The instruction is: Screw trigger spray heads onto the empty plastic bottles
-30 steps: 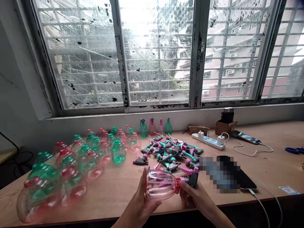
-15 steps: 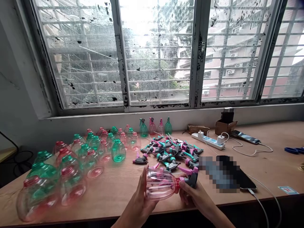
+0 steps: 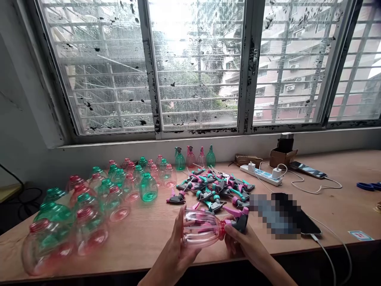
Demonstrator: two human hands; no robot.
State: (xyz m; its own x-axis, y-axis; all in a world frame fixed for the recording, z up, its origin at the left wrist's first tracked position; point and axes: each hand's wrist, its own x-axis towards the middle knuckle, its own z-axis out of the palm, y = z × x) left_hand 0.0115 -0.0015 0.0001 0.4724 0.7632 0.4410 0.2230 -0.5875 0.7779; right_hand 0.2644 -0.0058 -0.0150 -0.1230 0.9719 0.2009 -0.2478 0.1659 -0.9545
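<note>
Daylight enters through a barred, grimy window (image 3: 199, 71) above a wooden table (image 3: 143, 242).

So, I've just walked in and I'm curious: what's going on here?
A person's left hand holds a clear pink plastic bottle sideways by its base; the right hand grips its neck end, where a pink-and-grey plastic spray head sits. Behind lies a pile of pink, teal and grey spray heads; open-necked pink and green plastic bottles stand to the left.

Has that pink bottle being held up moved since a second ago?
No, not noticeably. Judged against the power strip, the pink bottle keeps its place between the left hand and right hand, shifting in no clear direction.
</note>
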